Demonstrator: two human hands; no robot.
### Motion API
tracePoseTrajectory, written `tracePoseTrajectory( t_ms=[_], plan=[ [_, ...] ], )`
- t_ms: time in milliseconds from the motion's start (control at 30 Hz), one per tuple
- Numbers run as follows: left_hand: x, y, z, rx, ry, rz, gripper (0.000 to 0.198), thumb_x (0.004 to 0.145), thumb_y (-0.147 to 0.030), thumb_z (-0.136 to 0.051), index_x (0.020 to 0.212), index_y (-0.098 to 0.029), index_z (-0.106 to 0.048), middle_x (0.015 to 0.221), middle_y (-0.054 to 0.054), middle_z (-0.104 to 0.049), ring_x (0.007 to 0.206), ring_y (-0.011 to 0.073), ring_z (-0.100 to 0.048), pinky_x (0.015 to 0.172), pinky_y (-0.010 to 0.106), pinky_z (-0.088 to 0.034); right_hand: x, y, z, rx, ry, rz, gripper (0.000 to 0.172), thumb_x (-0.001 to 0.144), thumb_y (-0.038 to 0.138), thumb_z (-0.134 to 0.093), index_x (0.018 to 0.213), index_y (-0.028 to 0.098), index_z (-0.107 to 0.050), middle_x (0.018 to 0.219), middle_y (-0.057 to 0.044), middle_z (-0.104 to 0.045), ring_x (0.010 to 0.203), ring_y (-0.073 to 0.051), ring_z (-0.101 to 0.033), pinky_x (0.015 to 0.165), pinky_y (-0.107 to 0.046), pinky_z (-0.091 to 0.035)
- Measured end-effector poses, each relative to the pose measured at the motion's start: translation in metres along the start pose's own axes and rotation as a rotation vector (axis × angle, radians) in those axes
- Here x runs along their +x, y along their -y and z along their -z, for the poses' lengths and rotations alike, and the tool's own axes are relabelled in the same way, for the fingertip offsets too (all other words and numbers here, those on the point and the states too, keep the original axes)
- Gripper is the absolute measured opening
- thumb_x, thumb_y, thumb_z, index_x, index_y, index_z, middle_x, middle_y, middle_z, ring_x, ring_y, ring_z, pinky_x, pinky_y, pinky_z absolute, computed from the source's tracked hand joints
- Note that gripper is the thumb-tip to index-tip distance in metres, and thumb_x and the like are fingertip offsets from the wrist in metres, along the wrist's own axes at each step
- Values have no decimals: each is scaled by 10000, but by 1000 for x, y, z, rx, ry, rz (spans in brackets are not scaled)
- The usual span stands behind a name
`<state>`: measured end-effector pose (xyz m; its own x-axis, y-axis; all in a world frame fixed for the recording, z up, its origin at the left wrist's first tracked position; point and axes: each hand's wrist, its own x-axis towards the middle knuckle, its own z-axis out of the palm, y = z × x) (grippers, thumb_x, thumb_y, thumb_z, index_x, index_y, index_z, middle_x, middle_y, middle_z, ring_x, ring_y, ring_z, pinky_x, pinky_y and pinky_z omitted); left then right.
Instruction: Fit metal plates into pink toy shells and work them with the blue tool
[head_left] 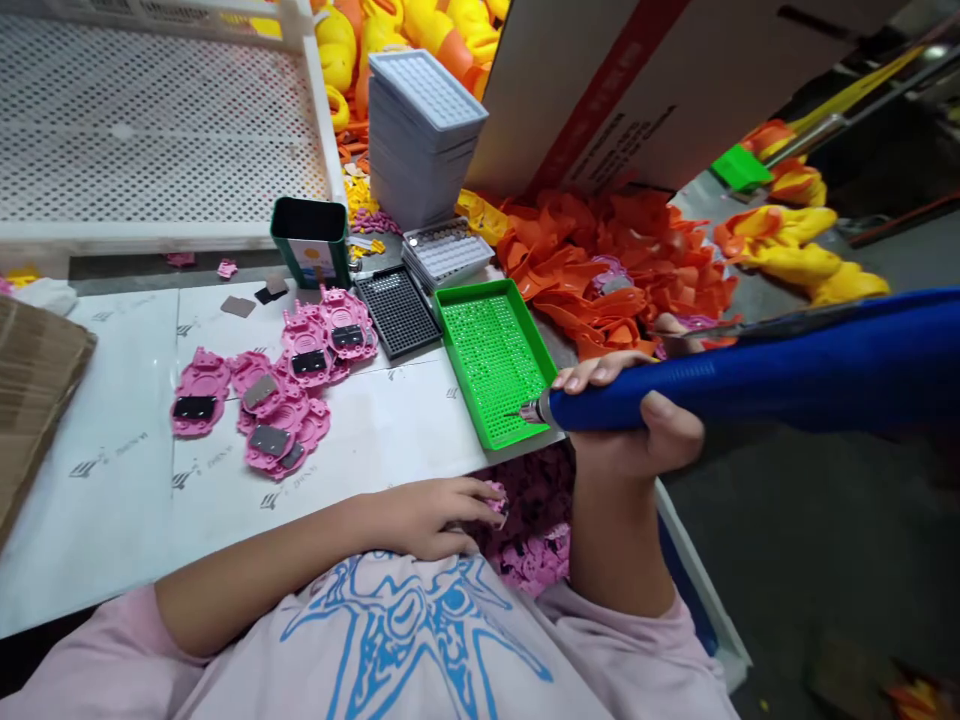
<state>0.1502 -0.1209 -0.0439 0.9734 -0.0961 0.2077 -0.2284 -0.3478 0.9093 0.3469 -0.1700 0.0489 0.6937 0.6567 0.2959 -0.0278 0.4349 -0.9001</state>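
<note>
My right hand (637, 420) is wrapped round a blue electric screwdriver (720, 385), whose metal tip points left over the near end of a green perforated tray (495, 360). At the table's front edge, my left hand (435, 515) has its fingertips on a pink plastic part (496, 500), above a bin of pink parts (536, 555). How firmly the fingers grip that part is partly hidden. On the table left of the tray lies a cluster of pink plastic housings (289, 410) with black or grey plates on them. A black grid tray (397, 310) sits beside the green one.
A dark green tin (311, 240) stands behind the housings, near loose grey plates (238, 306). Farther back are a tall stack of white trays (424, 140), a white perforated crate (150, 130) and a pile of orange pieces (600, 260). Cardboard (37, 390) borders the left.
</note>
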Motion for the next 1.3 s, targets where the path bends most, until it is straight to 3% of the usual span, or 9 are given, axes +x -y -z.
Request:
tracePoseTrajectory(
  t_ms=[100, 200, 267, 333, 400, 500, 1033, 1167, 1300],
  plan=[
    [0, 0, 5, -39, -41, -9, 271, 939, -214, -516, 1165, -146, -649, 1246, 139, -647, 1171, 174, -610, 993, 272, -499, 6, -3, 4, -9, -81, 8, 219, 652, 366, -642, 801, 229, -560, 630, 46, -544, 522, -127, -561, 577, -316, -510],
    [-5, 1, 30, 221, -258, 94, 258, 947, -212, -475, 1109, -168, -671, 1076, 117, -701, 1008, 189, -646, 912, 347, -530, 8, -12, 4, 10, -108, -2, 246, 643, 282, -633, 878, 242, -570, 631, 55, -589, 530, -125, -586, 582, -301, -515],
    [-8, 2, 56, 591, -454, 276, 262, 923, -218, -482, 1078, -178, -689, 1099, 137, -697, 1075, 291, -604, 941, 513, -477, 9, -21, 2, 16, -113, -19, 300, 636, 252, -636, 930, 250, -571, 632, 61, -606, 528, -125, -594, 580, -297, -517],
    [-9, 3, 82, 867, -592, 608, 335, 904, -246, -502, 1192, -164, -652, 1315, 185, -594, 1285, 438, -433, 984, 676, -351, 11, -31, 0, 20, -106, -54, 332, 632, 257, -653, 952, 251, -567, 628, 65, -609, 522, -127, -595, 569, -299, -514],
    [-8, 4, 103, 975, -617, 813, 452, 897, -273, -502, 1329, -151, -557, 1444, 209, -471, 1378, 488, -283, 1008, 716, -274, 12, -40, -2, 27, -95, -92, 341, 629, 280, -672, 951, 248, -562, 632, 66, -605, 525, -130, -596, 559, -303, -512],
    [-7, 4, 121, 1016, -573, 916, 529, 913, -300, -454, 1415, -132, -457, 1497, 215, -398, 1425, 486, -178, 1049, 706, -207, 14, -50, -4, 23, -80, -117, 381, 626, 298, -689, 980, 247, -561, 636, 67, -601, 526, -135, -600, 554, -310, -511],
    [-10, 8, 132, 1012, -640, 864, 306, 917, -329, -459, 1130, -222, -651, 1238, 132, -604, 1306, 432, -344, 996, 633, -298, 11, -58, -3, -26, -26, -175, 436, 603, 325, -723, 989, 228, -545, 644, 72, -607, 530, -131, -604, 577, -311, -505],
    [-14, -9, 119, 1005, -670, 683, 284, 906, -318, -524, 1147, -238, -652, 1196, 125, -616, 1257, 400, -405, 995, 606, -317, 11, -57, -6, -23, -53, -164, 435, 596, 309, -718, 986, 226, -545, 628, 75, -609, 513, -130, -594, 562, -305, -500],
    [-16, -27, 79, 1071, -513, 389, 223, 916, -274, -547, 1101, -229, -664, 1124, 113, -658, 1153, 362, -499, 944, 565, -325, 14, -54, -5, -16, -71, -144, 403, 617, 309, -691, 985, 233, -546, 626, 69, -601, 508, -132, -591, 549, -302, -495]
  ],
)
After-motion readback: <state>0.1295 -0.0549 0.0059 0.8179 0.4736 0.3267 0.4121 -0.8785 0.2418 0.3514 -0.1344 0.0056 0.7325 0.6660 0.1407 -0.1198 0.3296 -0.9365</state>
